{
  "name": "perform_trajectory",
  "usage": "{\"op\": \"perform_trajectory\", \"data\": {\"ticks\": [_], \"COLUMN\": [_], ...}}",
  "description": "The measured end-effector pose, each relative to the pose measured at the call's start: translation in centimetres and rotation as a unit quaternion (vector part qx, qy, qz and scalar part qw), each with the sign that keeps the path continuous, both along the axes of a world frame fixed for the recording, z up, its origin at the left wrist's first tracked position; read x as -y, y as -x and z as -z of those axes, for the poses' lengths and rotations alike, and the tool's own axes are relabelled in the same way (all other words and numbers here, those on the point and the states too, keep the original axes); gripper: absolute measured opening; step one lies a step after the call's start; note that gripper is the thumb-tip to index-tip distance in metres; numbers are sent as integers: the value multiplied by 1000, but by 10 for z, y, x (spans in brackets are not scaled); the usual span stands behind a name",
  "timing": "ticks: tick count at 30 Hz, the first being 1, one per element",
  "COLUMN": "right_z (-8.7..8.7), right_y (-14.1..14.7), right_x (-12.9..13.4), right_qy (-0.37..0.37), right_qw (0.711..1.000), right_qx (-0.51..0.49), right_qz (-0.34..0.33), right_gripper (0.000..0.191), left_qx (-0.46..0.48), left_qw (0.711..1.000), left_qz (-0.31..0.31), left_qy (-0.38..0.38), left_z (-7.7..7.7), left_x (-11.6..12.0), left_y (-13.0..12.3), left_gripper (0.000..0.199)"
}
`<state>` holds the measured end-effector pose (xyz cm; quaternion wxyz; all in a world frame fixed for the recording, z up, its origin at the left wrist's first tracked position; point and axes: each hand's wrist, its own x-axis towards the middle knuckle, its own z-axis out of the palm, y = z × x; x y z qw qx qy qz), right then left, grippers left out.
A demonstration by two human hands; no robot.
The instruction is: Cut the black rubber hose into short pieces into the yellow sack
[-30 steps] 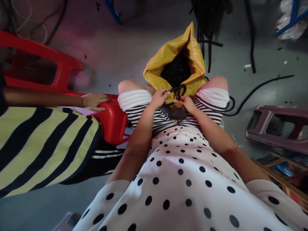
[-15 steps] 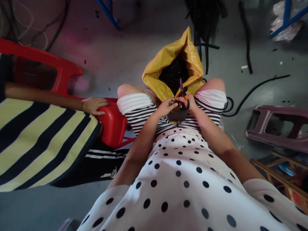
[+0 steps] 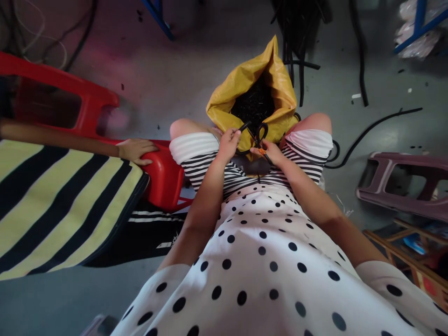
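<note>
My left hand [image 3: 229, 142] is closed, thumb and fingers pinching a short black rubber-like tube [image 3: 244, 126] whose end points up and right. Close by, my right hand [image 3: 272, 153] is closed around scissors with an orange part at the middle; a black loop [image 3: 262, 131], seemingly their handle, stands above the fingers. The blades cannot be made out clearly. Just beyond both hands, between my knees, a yellow woven sack [image 3: 224, 100] stands with its mouth wide. Inside it lie many small black cut pieces [image 3: 255, 102].
Black tubes [image 3: 301, 42] lie heaped on the floor beyond the sack, and a long one [image 3: 364, 135] curves at the right. A co-worker's hand [image 3: 136, 150] rests on a red plastic chair [image 3: 164, 179] at left. A mauve stool [image 3: 402, 186] stands at right.
My left hand has moved left and up, away from the right hand, with the black tube now showing. The scissors have turned in my right hand; their blade no longer points up into the sack.
</note>
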<state>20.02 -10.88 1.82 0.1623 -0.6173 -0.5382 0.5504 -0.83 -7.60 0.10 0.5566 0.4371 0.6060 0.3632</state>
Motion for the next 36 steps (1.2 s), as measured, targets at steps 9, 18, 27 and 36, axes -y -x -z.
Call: {"op": "perform_trajectory", "data": {"ticks": [9,18,27,36], "right_z": [4,5,8,16], "right_y": [0,-1,2,-2], "right_x": [-6,-5,-8,-5], "right_qy": [28,23,-29,-51], "right_qw": [999,998,998,997], "right_qx": [20,37,40,29], "right_qz": [-31,-54,-34,-46], "right_gripper": [60,70,70,64], "left_qx": [-46,42,82,58], "left_qw": [995,983,989,989], "left_qz": [87,162,93,118], "left_qy": [7,79,82,69], "left_z": [1,-10,-12,-10], "left_x": [1,-2,-2,-5], "left_y": [1,5,4,8], "left_gripper": [17,6,14,16]}}
